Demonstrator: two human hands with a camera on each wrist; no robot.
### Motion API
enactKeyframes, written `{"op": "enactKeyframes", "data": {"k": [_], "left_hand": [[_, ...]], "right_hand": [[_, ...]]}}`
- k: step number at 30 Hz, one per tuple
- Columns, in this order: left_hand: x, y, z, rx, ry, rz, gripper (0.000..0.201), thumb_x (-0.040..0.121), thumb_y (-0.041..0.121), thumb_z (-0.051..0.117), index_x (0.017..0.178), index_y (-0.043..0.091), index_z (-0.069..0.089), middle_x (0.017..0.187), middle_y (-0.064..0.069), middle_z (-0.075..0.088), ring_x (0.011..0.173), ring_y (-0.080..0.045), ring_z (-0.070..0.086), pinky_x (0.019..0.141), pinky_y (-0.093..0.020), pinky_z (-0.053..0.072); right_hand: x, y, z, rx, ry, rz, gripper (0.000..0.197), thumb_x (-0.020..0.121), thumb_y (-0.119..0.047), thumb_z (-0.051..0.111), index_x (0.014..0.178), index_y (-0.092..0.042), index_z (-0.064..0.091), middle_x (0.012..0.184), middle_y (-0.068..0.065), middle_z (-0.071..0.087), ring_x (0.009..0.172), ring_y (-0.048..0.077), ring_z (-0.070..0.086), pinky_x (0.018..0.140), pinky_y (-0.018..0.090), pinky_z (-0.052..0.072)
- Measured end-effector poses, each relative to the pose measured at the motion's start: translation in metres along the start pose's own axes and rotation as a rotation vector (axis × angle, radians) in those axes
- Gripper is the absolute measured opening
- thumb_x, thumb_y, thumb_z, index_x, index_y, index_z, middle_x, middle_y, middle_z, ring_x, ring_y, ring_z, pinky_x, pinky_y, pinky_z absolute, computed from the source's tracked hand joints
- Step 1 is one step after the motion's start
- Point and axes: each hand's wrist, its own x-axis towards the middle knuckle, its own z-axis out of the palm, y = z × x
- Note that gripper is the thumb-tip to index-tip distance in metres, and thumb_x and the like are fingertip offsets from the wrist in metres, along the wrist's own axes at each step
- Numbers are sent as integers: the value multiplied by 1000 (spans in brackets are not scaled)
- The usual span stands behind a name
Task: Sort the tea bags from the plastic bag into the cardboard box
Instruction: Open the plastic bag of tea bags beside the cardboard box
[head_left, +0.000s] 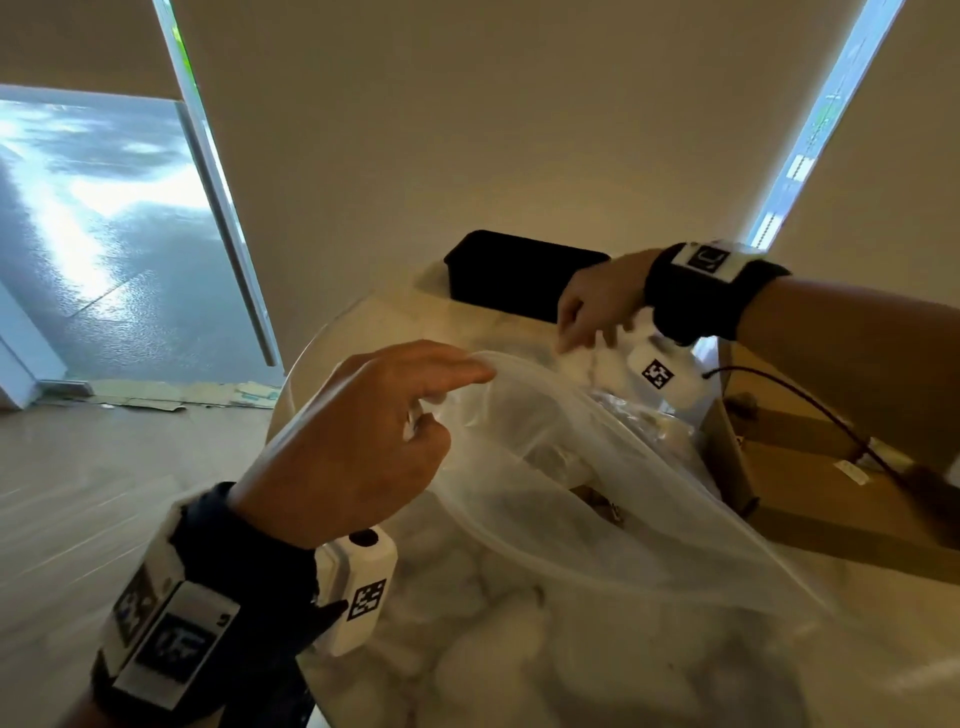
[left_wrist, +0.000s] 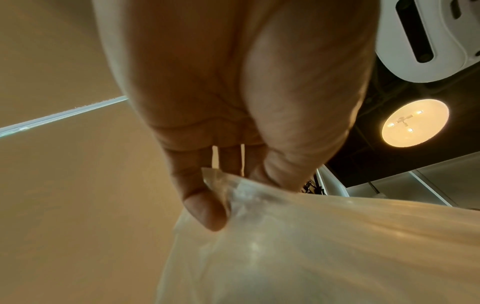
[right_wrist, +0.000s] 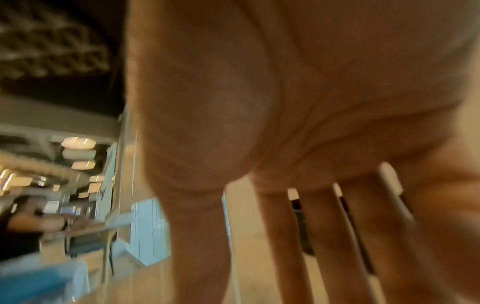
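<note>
Left grip pinches plastic bag rim; right grip spread open.

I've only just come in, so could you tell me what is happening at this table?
A person is opening a clear plastic bag over a marble table. The left hand pinches the near edge of the bag's mouth and lifts it. The right hand reaches to the far edge with straight fingers. An open cardboard box waits to the right; no tea bag is out yet.

Head view looks down from above; wrist views (close, upward-facing) along palms; head, left wrist share plastic bag.
</note>
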Motion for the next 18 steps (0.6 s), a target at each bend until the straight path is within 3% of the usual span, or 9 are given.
{"op": "enactKeyframes", "data": {"k": [2, 4, 8, 10, 12, 14, 16, 18], "left_hand": [[0, 2, -2, 3, -25, -14, 52, 71, 17, 50, 118, 33, 65, 111, 31, 57, 95, 12, 53, 77, 3, 36], [0, 5, -5, 16, -45, -29, 52, 70, 19, 49, 119, 33, 65, 112, 29, 58, 97, 12, 52, 76, 4, 36], [-3, 10, -10, 37, -41, -65, 50, 74, 15, 54, 118, 37, 64, 106, 40, 49, 100, 17, 48, 75, 7, 33], [-5, 11, -13, 39, -50, -85, 53, 78, 7, 59, 119, 41, 62, 105, 43, 45, 100, 22, 45, 73, 8, 32], [-4, 9, -15, 72, -69, -88, 52, 78, 12, 55, 120, 43, 60, 111, 39, 48, 99, 22, 46, 76, 6, 34], [1, 3, -10, 165, -90, -77, 58, 71, 19, 44, 123, 41, 59, 122, 30, 52, 103, 15, 46, 89, -5, 38], [6, -4, -1, 246, -113, -68, 62, 69, 22, 36, 125, 37, 58, 127, 24, 53, 109, 5, 48, 95, -27, 46], [10, -11, 7, 281, -107, -70, 60, 71, 21, 36, 124, 34, 60, 127, 21, 55, 110, -5, 53, 93, -38, 50]], "right_hand": [[-16, 0, 15, 56, -217, -20, 28, 87, -43, 65, 107, -23, 66, 94, -3, 71, 86, 15, 69, 62, 24, 49], [-20, 0, 31, 85, -272, -51, 29, 88, -37, 65, 112, -19, 65, 98, 0, 71, 90, 15, 67, 69, 26, 53], [-14, -6, 45, 141, -186, -118, 27, 87, -19, 67, 107, 0, 68, 103, 19, 69, 77, 16, 61, 79, 37, 56], [-11, -7, 37, 109, -100, -151, 20, 86, -18, 68, 94, 0, 70, 86, 14, 70, 69, 12, 57, 70, 32, 53], [-9, -4, 21, 63, 37, -167, 19, 86, -19, 69, 69, -10, 66, 64, 1, 59, 57, 8, 47, 59, 23, 43], [-3, 3, 5, 50, 196, -147, 27, 86, -20, 67, 61, -18, 58, 61, -3, 53, 54, 9, 43, 59, 23, 37], [5, 13, -3, 40, 301, -119, 26, 88, -24, 65, 63, -19, 58, 64, -2, 54, 57, 12, 45, 63, 26, 37], [15, 23, -2, 20, 258, -72, 18, 90, -29, 62, 75, -19, 64, 76, -3, 61, 68, 13, 53, 69, 28, 43]]}}
